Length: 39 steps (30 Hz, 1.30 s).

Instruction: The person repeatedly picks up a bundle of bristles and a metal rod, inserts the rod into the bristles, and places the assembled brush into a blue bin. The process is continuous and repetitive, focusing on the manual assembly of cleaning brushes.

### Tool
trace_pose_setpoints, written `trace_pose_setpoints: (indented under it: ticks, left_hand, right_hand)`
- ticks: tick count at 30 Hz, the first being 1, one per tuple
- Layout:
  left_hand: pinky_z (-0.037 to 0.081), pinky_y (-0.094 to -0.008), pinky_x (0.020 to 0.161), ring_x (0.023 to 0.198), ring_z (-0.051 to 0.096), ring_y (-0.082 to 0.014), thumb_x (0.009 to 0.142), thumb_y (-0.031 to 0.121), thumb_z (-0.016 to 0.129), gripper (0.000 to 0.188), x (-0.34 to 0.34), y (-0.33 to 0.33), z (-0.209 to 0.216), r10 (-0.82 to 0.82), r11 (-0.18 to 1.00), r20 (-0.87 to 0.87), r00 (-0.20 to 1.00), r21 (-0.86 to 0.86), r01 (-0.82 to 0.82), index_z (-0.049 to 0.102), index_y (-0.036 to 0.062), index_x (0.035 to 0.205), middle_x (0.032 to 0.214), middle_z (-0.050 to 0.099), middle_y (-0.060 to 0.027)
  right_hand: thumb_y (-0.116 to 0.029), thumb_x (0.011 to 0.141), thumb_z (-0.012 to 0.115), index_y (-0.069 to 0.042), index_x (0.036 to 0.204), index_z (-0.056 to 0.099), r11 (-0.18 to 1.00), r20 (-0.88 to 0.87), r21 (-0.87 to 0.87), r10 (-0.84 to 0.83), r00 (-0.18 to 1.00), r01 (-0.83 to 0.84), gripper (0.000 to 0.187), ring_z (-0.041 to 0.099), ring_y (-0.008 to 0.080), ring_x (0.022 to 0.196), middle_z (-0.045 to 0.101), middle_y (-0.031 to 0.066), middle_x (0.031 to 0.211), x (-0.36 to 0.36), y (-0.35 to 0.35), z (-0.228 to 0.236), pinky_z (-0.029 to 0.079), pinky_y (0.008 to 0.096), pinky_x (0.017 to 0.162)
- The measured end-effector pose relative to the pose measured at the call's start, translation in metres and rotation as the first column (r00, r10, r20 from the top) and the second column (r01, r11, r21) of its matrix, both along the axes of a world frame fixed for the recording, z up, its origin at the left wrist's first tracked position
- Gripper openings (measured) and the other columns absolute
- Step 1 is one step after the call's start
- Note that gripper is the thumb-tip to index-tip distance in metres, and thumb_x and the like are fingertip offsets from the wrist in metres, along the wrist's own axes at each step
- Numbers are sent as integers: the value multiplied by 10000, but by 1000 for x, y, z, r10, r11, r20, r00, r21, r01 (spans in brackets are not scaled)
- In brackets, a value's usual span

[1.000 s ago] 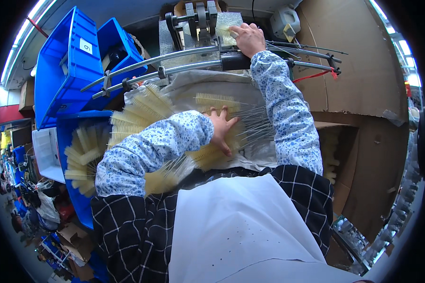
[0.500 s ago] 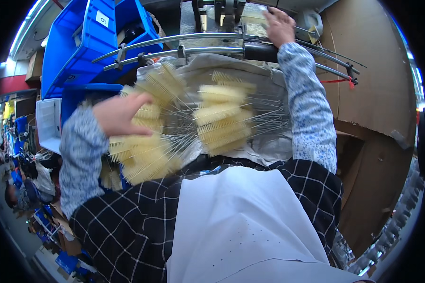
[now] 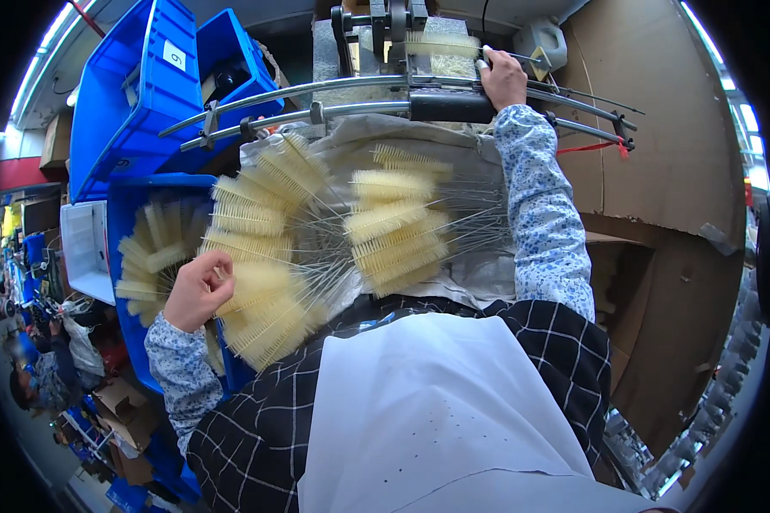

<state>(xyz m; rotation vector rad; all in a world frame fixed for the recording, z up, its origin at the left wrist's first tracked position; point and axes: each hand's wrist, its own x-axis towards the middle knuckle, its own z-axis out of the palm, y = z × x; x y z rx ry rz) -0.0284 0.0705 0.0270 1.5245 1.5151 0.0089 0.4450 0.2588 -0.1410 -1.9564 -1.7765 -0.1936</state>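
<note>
My left hand point(image 3: 198, 291) is curled beside the left pile of pale yellow bristle brushes point(image 3: 250, 221). Its fingers are bent inward; what they hold, if anything, I cannot make out. At the machine point(image 3: 376, 60) ahead, my right hand point(image 3: 504, 80) grips the wire end of a single brush point(image 3: 443, 44), whose bristles lie across the machine bed to the left of my fingers. A second brush pile point(image 3: 393, 224) rests in the middle on grey cloth, its thin wire stems pointing right. The left pile's stems point toward the middle.
Two metal rails point(image 3: 351, 109) run crosswise before the machine, with a black roller point(image 3: 450, 107) on them. A blue bin point(image 3: 128, 342) at left holds more brushes. Blue crates point(image 3: 137, 111) stand behind it. Cardboard point(image 3: 659, 128) walls the right side; a white plastic jug point(image 3: 542, 44) stands near the machine.
My left hand has moved down and its spread fingers have curled in. My right hand remains at the machine; the brush there now shows clearly. The whole view has shifted slightly.
</note>
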Motion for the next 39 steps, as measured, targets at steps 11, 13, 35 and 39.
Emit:
trace_pose_setpoints:
  ticks: [11, 13, 35, 39]
  left_hand:
    - [336, -208, 721, 752, 409, -104, 649, -101, 458, 212, -15, 22, 18, -87, 863, 374, 923, 492, -118, 428, 42, 803, 817, 410, -35]
    - [318, -216, 732, 753, 391, -120, 621, -113, 423, 228, -7, 30, 36, -123, 838, 346, 930, 538, -90, 404, 53, 776, 820, 394, -54]
    - [330, -235, 770, 817, 375, -118, 665, 40, 483, 255, -24, 48, 69, -127, 710, 572, 810, 623, -329, 378, 77, 893, 928, 365, -67]
    - [368, -223, 708, 796, 403, -111, 690, 57, 476, 260, 7, 52, 66, -128, 752, 590, 797, 582, -310, 394, 63, 937, 948, 387, -68]
  right_hand:
    - [-125, 752, 512, -66, 894, 590, 996, -19, -90, -12, 1000, 10, 173, 556, 221, 907, 590, 66, 906, -72, 4, 14, 429, 419, 737]
    - [-150, 754, 524, -70, 914, 585, 992, -26, -127, -29, 999, 26, 189, 551, 236, 911, 587, 66, 914, -87, 6, 17, 425, 427, 749]
    - [-208, 760, 549, -92, 957, 606, 998, -20, -28, 62, 998, -63, 235, 573, 293, 864, 599, 120, 898, 30, -1, -1, 448, 382, 764]
    - [-246, 793, 498, -158, 1068, 580, 989, -98, -140, 42, 994, -55, 300, 558, 290, 903, 591, 100, 1002, 66, 22, 10, 443, 386, 791]
